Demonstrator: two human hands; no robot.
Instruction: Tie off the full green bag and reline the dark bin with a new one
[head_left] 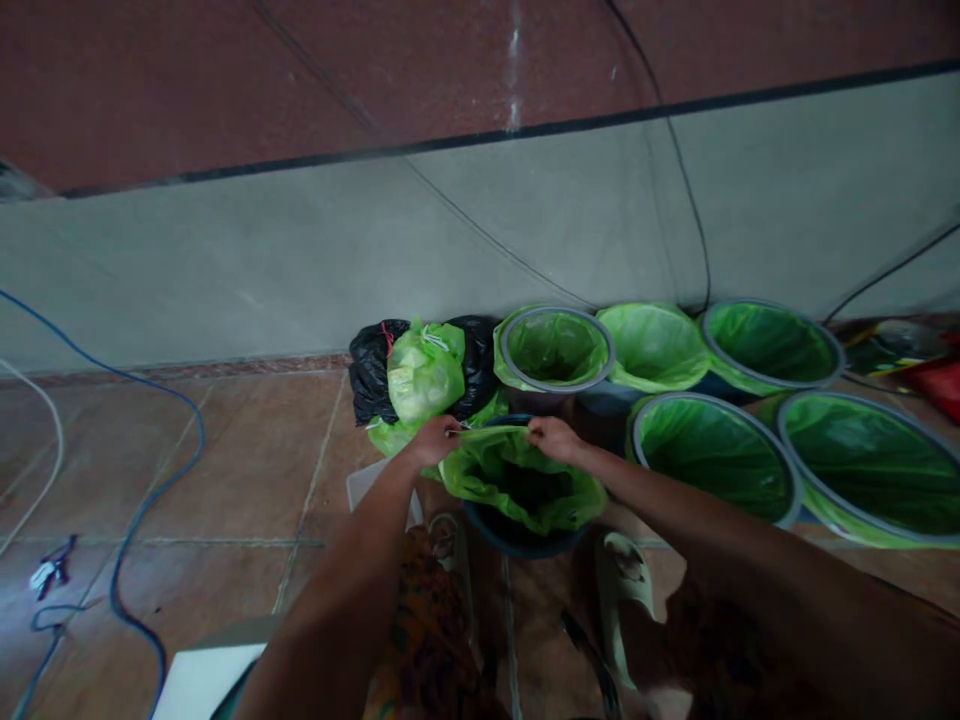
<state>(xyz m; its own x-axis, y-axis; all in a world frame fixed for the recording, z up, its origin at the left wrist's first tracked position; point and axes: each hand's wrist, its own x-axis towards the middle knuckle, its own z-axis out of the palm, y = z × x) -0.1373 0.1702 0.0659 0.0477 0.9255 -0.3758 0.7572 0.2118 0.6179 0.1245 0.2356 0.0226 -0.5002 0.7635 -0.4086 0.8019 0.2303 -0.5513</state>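
Note:
A dark round bin (pixel 517 535) stands on the floor right in front of me, with a green plastic bag (pixel 517 475) lying loosely in and over it. My left hand (pixel 433 440) pinches the far rim of the bag on the left side. My right hand (pixel 553 437) pinches the same rim a little to the right. The edge of the bag is stretched taut between the two hands, above the far side of the bin.
Several bins lined with green bags (pixel 553 350) (pixel 709 455) (pixel 874 470) stand to the right along the grey wall. Tied black and green bags (pixel 420 375) lie behind the bin. A blue cable (pixel 161 470) runs over the tiled floor at left. White sheets (pixel 202 675) lie near my legs.

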